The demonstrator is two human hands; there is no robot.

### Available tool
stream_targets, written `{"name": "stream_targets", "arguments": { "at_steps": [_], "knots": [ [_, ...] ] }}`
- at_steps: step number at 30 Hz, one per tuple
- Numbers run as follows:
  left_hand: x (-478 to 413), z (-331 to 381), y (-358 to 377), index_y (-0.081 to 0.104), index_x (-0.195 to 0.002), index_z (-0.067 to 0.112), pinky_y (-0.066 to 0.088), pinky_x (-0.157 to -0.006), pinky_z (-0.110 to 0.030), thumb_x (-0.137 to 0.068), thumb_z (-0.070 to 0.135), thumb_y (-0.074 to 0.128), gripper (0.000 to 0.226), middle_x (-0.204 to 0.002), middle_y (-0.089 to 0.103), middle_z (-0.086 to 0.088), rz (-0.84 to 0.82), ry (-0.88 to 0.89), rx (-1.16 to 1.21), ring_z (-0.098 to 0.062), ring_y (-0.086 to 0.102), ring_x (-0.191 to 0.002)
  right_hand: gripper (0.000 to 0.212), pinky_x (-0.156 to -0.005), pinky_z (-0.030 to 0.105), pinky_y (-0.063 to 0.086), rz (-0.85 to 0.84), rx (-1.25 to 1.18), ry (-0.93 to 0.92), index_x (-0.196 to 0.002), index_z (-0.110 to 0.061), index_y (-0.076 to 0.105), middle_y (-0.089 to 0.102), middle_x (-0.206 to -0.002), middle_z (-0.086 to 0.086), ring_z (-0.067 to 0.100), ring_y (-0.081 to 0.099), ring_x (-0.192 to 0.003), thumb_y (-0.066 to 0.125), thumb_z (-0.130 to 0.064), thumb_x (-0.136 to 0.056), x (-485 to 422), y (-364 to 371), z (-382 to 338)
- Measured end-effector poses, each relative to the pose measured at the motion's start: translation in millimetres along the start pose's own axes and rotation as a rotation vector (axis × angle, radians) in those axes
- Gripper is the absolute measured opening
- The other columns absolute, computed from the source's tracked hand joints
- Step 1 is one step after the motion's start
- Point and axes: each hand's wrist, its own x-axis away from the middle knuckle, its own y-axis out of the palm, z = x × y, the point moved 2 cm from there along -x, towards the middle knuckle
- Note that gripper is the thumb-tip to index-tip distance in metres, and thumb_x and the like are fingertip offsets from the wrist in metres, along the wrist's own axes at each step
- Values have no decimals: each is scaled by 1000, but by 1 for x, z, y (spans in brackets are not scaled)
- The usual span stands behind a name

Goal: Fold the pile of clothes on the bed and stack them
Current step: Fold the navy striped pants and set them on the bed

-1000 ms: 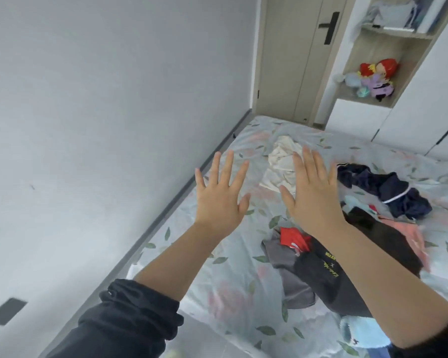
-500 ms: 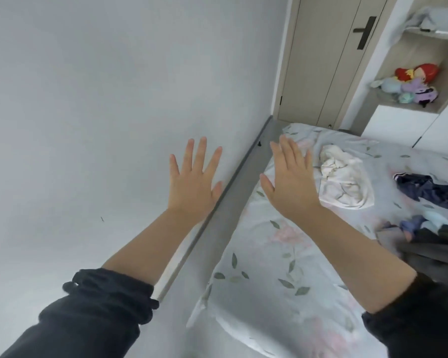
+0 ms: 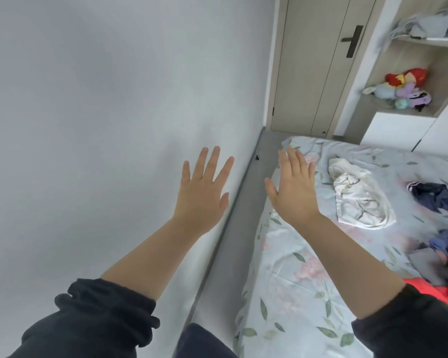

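Judged barely begun. Saw nothing folded on the bed [image 3: 290, 267], only crumpled white garment [image 3: 360, 200] mid-right and navy garment [image 3: 440, 200] at right edge. Held left hand [image 3: 202, 192] and right hand [image 3: 294, 192] flat, empty.

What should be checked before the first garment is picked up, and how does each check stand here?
Free left hand: ok, fingers spread, holds nothing.
Free right hand: ok, open, holds nothing.
Hands at the clothes: not ok; the right hand hangs over the edge of the bed, apart from the white garment.
Bare space on the bed for folding: ok, beside the right forearm.
Clothes folded: not ok; white garment and dark blue garment lie crumpled.
Whole pile in view: not ok; cut off at the picture's right edge.
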Motion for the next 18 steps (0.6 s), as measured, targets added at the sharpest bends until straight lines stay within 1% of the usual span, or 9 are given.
{"name": "stream_targets", "arguments": {
  "at_steps": [4, 8, 11, 13, 15, 18],
  "knots": [
    [-51, -30, 36, 3, -153, 23, 12, -115, -53, -95, 34, 46, 73, -161, -1, -9, -20, 74, -20, -31, -1, -148, 63, -116, 50, 9, -10, 30, -53, -145, -3, 31, 27, -153, 16, 32, 18, -144, 51, -32, -93, -51, 39, 10],
    [-147, -34, 81, 8, -154, 22, 14, -115, -53, -94, 33, 47, 71, -161, 2, -10, 30, 126, 16, -31, 1, -148, 63, -114, 54, 14, -4, 75, -32, -143, -2, 34, 30, -152, 17, 35, 22, -143, 55, -31, -91, -115, 78, 45],
    [-245, -24, 129, 8, -154, 22, 12, -115, -52, -95, 33, 46, 70, -161, 2, -10, 16, 184, 59, -30, 1, -148, 64, -115, 53, 12, -56, 156, 55, -144, -3, 32, 25, -153, 18, 35, 20, -143, 52, -33, -92, -184, 109, 88],
    [-304, -17, 159, 7, -154, 23, 11, -115, -52, -95, 33, 44, 70, -161, 2, -10, -15, 213, 80, -30, 0, -148, 67, -116, 51, 7, -111, 215, 136, -148, -5, 24, 18, -156, 16, 33, 14, -145, 46, -38, -95, -224, 125, 121],
    [-359, -12, 184, 7, -154, 23, 12, -115, -52, -95, 33, 44, 70, -161, 1, -10, -31, 230, 114, -30, 0, -148, 68, -116, 49, 4, -125, 257, 212, -149, -7, 18, 13, -158, 14, 30, 10, -146, 41, -41, -95, -257, 137, 154],
    [-433, -6, 211, 6, -153, 23, 11, -115, -52, -96, 35, 42, 69, -161, 1, -10, -46, 157, 234, -30, -1, -147, 68, -117, 48, 4, -156, 272, 311, -150, -8, 16, 11, -159, 13, 29, 8, -146, 41, -41, -96, -294, 145, 193]
  ]
}}
